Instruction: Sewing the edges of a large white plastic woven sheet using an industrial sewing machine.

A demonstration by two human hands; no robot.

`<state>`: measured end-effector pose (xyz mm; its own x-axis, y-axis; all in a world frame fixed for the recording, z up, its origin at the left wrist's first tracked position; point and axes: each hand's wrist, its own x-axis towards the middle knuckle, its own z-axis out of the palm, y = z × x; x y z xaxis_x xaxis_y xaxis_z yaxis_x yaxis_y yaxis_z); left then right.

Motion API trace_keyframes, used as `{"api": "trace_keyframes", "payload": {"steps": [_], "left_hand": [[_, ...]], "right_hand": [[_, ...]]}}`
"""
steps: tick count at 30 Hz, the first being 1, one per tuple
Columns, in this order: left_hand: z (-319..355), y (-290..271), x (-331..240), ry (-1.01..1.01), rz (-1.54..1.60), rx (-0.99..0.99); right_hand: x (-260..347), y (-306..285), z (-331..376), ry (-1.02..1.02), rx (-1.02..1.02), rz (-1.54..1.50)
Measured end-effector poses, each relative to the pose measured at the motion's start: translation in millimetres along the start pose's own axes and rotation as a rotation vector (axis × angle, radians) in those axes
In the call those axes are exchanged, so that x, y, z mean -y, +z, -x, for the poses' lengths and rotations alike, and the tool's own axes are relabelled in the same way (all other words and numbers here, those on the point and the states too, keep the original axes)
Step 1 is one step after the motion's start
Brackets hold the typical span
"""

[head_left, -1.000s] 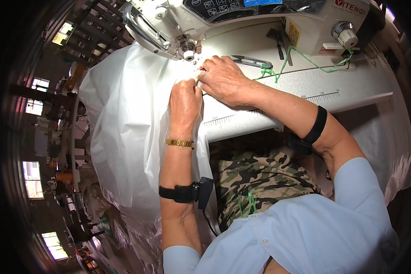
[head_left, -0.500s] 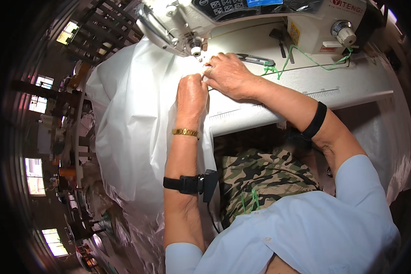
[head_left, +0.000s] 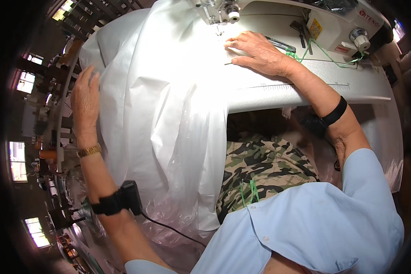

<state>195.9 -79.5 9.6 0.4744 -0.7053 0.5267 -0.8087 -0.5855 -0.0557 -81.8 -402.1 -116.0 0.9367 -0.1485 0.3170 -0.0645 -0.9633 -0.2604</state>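
Note:
A large white plastic-like sheet [head_left: 144, 109] drapes over the left of the sewing machine table and hangs down in folds beside my lap. At its far left edge is my left hand [head_left: 85, 98], fingers stretched up and apart, holding nothing I can see. My right hand [head_left: 262, 54] lies palm down on the machine bed, just right of the presser foot [head_left: 220, 33], its fingers spread towards the sheet's edge. Strong lamp light washes out the sheet under the needle. Beyond my hands stands the white sewing machine [head_left: 255, 8].
Thread snips [head_left: 281, 44] and a dark flat-headed tool [head_left: 299, 29] lie right of my right hand. A green cord [head_left: 326, 58] trails across to the machine's white knob [head_left: 360, 39]. The table's front edge [head_left: 306, 101] carries a ruler scale. A black cable [head_left: 169, 226] runs from my left armband.
My hands were together at the needle and have parted. The left has swung to the sheet's far left side, the right has opened flat. The view has shifted too.

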Motion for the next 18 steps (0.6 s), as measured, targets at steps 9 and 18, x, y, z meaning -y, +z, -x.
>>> {"api": "trace_keyframes", "payload": {"steps": [9,18], "left_hand": [[39,109,16,-0.227,0.092,0.233],[69,89,3,-0.280,-0.089,0.303]], "right_hand": [[-15,-6,7,0.009,-0.044,-0.007],[9,15,-19,-0.061,-0.208,-0.086]]}}
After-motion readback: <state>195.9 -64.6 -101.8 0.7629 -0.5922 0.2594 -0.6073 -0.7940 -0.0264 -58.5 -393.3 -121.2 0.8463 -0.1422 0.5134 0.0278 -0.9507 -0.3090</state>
